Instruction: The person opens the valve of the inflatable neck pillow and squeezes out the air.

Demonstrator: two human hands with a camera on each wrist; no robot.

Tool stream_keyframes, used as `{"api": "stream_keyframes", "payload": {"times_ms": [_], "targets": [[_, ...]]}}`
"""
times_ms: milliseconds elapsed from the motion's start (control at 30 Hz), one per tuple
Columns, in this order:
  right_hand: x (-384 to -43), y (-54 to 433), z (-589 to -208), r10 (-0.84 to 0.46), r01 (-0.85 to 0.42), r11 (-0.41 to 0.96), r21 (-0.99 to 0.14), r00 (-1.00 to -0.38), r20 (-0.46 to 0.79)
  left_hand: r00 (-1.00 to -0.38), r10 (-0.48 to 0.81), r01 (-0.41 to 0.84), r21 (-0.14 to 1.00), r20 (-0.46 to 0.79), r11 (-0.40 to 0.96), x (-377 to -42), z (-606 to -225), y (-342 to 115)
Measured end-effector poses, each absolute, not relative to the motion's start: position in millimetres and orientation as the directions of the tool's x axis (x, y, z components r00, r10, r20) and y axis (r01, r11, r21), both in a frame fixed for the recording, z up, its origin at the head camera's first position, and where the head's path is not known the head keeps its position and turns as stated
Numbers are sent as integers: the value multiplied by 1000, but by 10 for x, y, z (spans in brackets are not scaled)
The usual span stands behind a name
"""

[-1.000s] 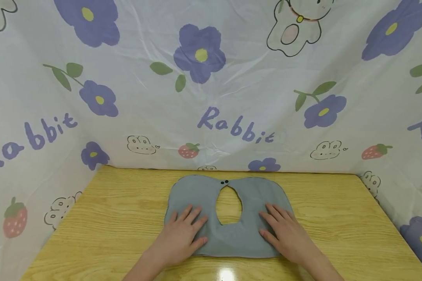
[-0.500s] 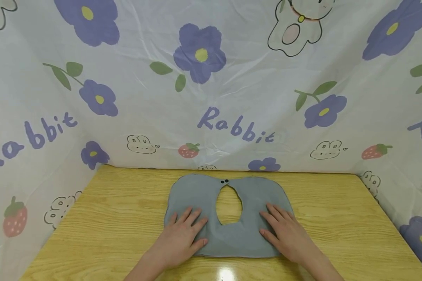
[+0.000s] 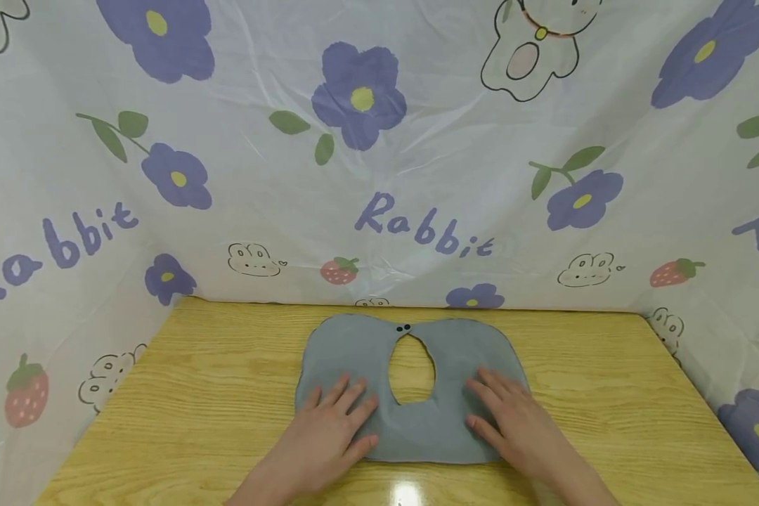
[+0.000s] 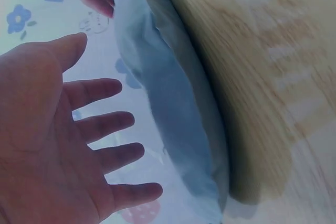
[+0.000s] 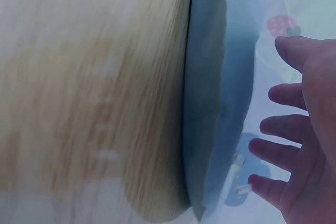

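Observation:
A grey-blue bib [image 3: 443,436] lies flat on the table with its neck opening in the middle. Two dark snaps [image 3: 403,327] join the neck at the far edge. My left hand [image 3: 325,439] is over the bib's lower left part, fingers spread and straight. Over the lower right part is my right hand [image 3: 519,425], its fingers also extended. In the left wrist view the left palm [image 4: 47,124] faces the bib [image 4: 173,98] with a gap between them. The right wrist view likewise shows the right fingers [image 5: 278,124] apart from the cloth.
The wood-grain table [image 3: 215,379] extends to both sides of the bib. A white curtain [image 3: 259,190] printed with purple flowers, rabbits and strawberries encloses the table at the back and both sides. Light glares at the table's near edge.
My left hand has shifted slightly right and toward the near edge. The right hand has barely moved, and the bib stays in place.

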State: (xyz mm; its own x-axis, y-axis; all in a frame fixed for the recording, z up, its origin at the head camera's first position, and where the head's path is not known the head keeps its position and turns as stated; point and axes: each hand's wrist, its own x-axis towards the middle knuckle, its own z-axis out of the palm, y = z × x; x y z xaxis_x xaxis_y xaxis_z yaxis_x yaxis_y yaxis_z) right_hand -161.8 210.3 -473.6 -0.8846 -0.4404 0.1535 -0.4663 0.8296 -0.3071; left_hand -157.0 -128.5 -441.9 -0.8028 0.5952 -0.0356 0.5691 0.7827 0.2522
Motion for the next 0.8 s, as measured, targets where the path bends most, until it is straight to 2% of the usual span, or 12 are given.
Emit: {"api": "stream_keyframes", "payload": {"times_ms": [200, 467, 800], "targets": [[-1529, 2062, -4715, -473, -487, 810, -327, -872, 125, -780, 622, 594, 234, -68, 770, -1510, -4368, -1252], [-1517, 2077, -4798, -468, -456, 818, -351, -882, 56, -796, 589, 528, 319, -136, 787, -1500, -4425, -1268], [-1518, 2079, -4847, -466, -454, 826, -334, -884, 49, -797, 590, 531, 319, -128, 785, -1499, -4483, -1283]]}}
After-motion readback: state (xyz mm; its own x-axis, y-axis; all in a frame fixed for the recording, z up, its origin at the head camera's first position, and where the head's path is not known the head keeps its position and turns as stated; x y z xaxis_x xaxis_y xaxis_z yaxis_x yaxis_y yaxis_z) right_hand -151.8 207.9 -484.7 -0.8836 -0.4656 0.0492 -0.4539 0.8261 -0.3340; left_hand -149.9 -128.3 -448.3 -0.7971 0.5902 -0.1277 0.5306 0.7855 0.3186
